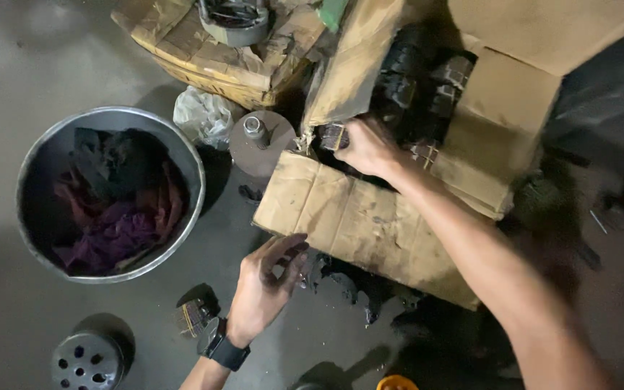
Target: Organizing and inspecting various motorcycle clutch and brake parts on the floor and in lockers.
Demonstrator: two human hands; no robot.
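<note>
My right hand reaches into an open cardboard box and grips a small dark metal part at the box's left edge. Several more dark, greasy parts fill the inside of the box. My left hand, with a black watch on the wrist, hovers over the floor just in front of the box flap, fingers spread and holding nothing. A small dark part lies on the floor just left of that wrist.
A round metal basin with dark and purple rags sits at left. A perforated metal drum lies at bottom left. A grey disc with a hub, a crumpled plastic bag and a second cardboard box lie behind.
</note>
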